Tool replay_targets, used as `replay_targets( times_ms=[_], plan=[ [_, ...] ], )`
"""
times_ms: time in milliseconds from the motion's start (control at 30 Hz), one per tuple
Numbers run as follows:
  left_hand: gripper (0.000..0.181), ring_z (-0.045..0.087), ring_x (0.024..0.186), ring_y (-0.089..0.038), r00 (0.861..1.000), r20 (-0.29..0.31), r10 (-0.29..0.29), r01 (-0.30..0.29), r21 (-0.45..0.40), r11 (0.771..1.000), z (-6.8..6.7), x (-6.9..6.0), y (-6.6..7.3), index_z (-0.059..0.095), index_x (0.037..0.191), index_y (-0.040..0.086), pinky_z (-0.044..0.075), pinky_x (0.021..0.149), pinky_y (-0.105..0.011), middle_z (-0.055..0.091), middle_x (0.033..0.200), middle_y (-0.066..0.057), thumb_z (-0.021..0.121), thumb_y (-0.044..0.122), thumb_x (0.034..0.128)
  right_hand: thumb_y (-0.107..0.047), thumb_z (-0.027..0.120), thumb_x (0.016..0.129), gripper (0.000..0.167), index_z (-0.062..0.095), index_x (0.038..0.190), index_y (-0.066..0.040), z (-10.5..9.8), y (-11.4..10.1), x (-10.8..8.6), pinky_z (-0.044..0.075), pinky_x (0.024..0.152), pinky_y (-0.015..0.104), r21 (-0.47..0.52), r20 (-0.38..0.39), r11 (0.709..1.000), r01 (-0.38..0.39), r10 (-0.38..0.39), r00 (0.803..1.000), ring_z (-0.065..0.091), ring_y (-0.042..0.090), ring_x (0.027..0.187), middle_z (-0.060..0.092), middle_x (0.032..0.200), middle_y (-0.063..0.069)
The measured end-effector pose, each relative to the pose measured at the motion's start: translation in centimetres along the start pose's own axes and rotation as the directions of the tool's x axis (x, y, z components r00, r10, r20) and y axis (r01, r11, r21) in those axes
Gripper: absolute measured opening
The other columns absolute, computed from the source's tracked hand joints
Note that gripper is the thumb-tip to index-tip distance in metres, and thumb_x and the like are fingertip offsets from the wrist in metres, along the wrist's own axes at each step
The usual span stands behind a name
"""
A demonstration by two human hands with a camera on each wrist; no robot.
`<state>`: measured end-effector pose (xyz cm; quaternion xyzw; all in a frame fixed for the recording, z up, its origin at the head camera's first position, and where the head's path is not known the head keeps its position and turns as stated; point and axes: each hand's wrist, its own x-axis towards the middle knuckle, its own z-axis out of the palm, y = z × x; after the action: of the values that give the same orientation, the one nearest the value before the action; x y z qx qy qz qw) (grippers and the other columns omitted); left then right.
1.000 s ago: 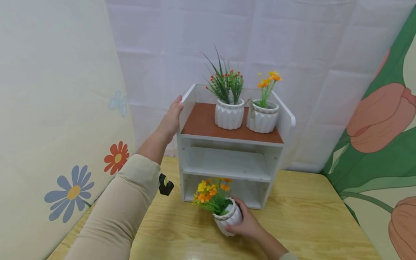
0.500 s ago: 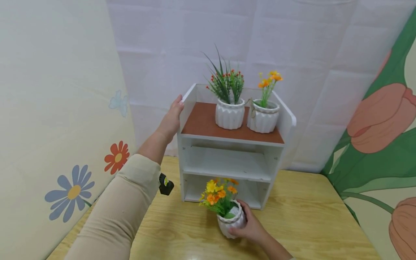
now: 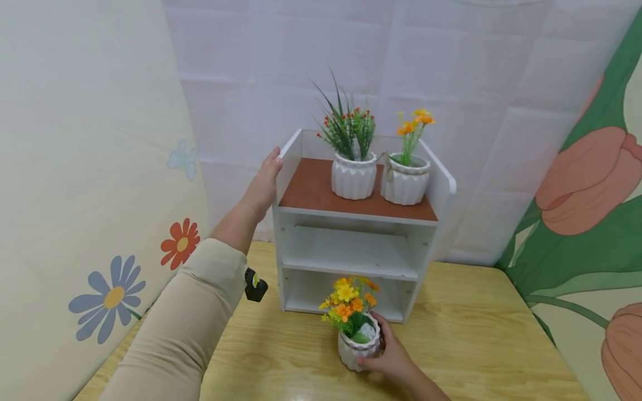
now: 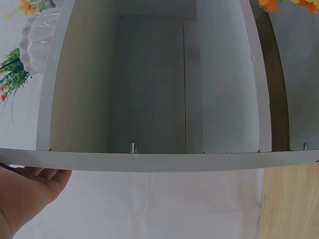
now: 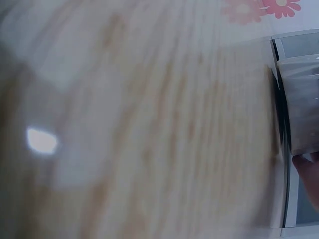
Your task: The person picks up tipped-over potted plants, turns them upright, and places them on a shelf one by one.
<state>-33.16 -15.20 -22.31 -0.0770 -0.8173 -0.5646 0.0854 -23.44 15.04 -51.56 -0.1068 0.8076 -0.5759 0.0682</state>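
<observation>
In the head view my right hand point(image 3: 393, 353) grips a white ribbed pot point(image 3: 358, 348) of yellow and orange artificial flowers point(image 3: 348, 301) from its right side, low in front of the shelf. The pot stands nearly upright; whether its base touches the table cannot be told. My left hand point(image 3: 263, 181) holds the upper left side panel of the small white shelf point(image 3: 351, 213); in the left wrist view its curled fingers point(image 4: 57, 181) meet the panel's outer side. Only a bit of my right hand point(image 5: 310, 177) appears beside the pot point(image 5: 301, 104) in the right wrist view.
On the shelf's brown top stand a white pot with red-berried greenery point(image 3: 354, 177) and another with orange flowers point(image 3: 405, 184). Below them are two white compartments. The wooden table point(image 3: 476, 328) extends around the shelf, between patterned side cloths and a pale back cloth point(image 3: 241, 83).
My right hand has shifted the flower pot a little to the right and nearer to me, and the pot has become more upright. My left hand stays on the shelf's side panel.
</observation>
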Motion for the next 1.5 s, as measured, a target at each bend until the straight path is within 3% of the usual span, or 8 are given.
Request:
replay_targets(
  times_ms=[500,900,1500],
  plan=[
    [0.058,0.014,0.150,-0.034,1.000,0.001,0.001,-0.001,0.004,1.000,0.0,-0.2,0.1,0.001,0.158,0.035,0.014,0.116,-0.067,0.014,0.165,-0.006,0.015,0.050,0.1043,-0.012,0.091,0.065,0.108,0.026,0.151,-0.008,0.1,0.4,0.0,0.024,0.115,0.060,0.039,0.019,0.998,-0.044,0.044,0.999,0.029,0.044,0.142,0.031,0.155,0.024],
    [0.057,0.015,0.150,-0.034,1.000,-0.002,-0.009,0.009,-0.006,1.000,0.1,-0.2,0.0,0.002,0.158,0.035,0.013,0.117,-0.066,0.015,0.164,-0.006,0.016,0.049,0.1043,-0.001,0.089,0.063,0.105,0.028,0.149,-0.009,0.3,0.6,-0.3,0.028,0.114,0.058,0.074,0.006,0.997,-0.027,0.027,1.000,0.033,0.042,0.141,0.036,0.152,0.023],
    [0.057,0.015,0.150,-0.033,1.000,-0.003,0.003,-0.003,-0.012,1.000,0.1,-0.2,0.1,0.002,0.158,0.035,0.012,0.117,-0.065,0.014,0.165,-0.006,0.016,0.049,0.1044,-0.006,0.091,0.062,0.104,0.031,0.147,-0.008,1.1,-0.3,-0.9,0.025,0.115,0.059,0.096,-0.048,0.994,-0.044,0.048,0.998,0.036,0.040,0.139,0.040,0.150,0.020]
  ],
)
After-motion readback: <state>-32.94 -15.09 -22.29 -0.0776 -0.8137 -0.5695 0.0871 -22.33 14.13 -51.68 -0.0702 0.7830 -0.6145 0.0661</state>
